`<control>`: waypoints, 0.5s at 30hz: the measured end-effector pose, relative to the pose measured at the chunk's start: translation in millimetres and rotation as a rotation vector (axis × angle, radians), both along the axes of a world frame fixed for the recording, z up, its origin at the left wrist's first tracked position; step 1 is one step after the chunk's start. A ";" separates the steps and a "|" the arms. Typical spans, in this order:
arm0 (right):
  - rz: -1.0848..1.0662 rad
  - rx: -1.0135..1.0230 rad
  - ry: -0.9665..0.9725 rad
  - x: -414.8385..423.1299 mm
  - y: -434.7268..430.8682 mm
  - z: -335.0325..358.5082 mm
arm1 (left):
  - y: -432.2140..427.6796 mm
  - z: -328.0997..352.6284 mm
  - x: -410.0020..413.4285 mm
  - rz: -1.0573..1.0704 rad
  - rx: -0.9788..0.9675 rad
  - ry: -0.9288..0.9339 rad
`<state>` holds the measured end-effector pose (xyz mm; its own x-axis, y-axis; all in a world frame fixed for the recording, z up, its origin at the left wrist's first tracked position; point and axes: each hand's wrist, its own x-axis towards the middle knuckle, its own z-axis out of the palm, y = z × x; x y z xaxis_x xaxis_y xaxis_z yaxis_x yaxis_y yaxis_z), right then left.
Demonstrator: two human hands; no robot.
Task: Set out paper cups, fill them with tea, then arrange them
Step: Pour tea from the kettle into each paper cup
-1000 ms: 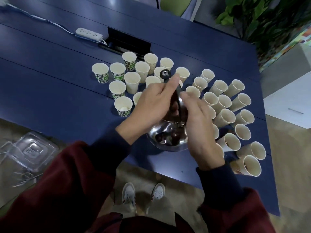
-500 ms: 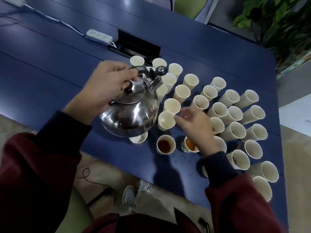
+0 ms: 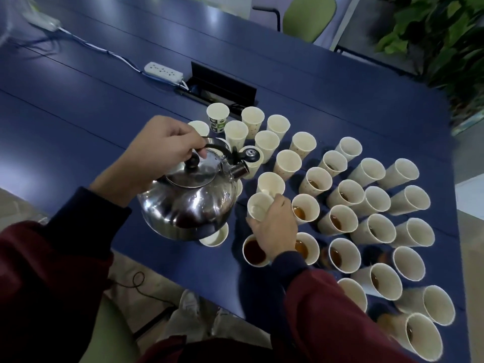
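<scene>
The dark blue table [image 3: 78, 113] has lots of bare room on its left side and far side. On the right, the white paper cups [image 3: 374, 200] stand packed close together. The last ones sit near the table's right edge, and some sit near the front edge too. A cup full of brown tea [image 3: 255, 251] stands close to the front edge.

The left hand [image 3: 159, 150] is wrapped tight round the black handle of the shiny silver metal kettle [image 3: 188, 205]. It holds the kettle up over the front part of the table, with the spout facing the cups. One low cup [image 3: 214, 237] peeks out from under it.

The right hand [image 3: 275, 226] curls its fingers round one empty white cup [image 3: 258, 208], just beside the kettle. I cannot tell if that cup is lifted or on the table.

There is one kettle. There are more than thirty cups, but the kettle hides some, so the count is not sure. Brown tea shows in at least eight.

Far back lie one white power strip [image 3: 163, 72] and one black flap [image 3: 222, 83]. One green chair [image 3: 309, 17] stands past the far edge.
</scene>
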<state>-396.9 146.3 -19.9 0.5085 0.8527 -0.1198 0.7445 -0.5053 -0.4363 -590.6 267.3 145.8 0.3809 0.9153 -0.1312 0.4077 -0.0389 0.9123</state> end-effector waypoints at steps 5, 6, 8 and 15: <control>-0.006 0.101 0.016 -3.9 -5.0 -7.5 | 0.7 -0.4 -0.8 -0.086 0.016 0.017; 0.004 0.088 0.006 -4.6 -5.1 -8.4 | 0.2 -0.2 -0.7 -0.102 0.013 0.031; 0.023 0.053 0.009 -7.2 -4.7 -9.9 | -0.6 0.8 -0.1 -0.133 0.009 0.074; 0.010 0.182 0.209 -10.1 -6.7 -8.5 | -5.9 2.5 0.6 -0.217 0.036 0.131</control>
